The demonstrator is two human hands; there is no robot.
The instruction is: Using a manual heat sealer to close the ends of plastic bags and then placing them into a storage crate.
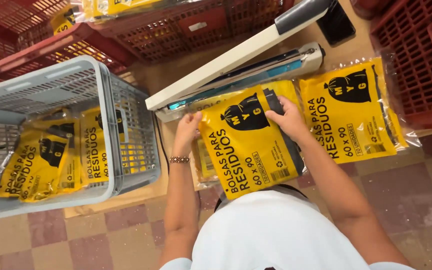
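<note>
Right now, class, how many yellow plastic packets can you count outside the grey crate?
3: one held by both hands at the sealer, one partly hidden beneath it, one lying to its right. Others may be hidden.

A flat yellow pack (248, 145) lies at frame centre, a second yellow pack (348, 112) right, more yellow packs (41, 160) in the grey basket (103, 80) left.

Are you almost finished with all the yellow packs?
Some look done: a few yellow packs lie in the grey basket. One pack is in hand now, the left hand and right hand holding its top edge at the open sealer. Another pack waits beside it. How many more remain can't be seen.
</note>
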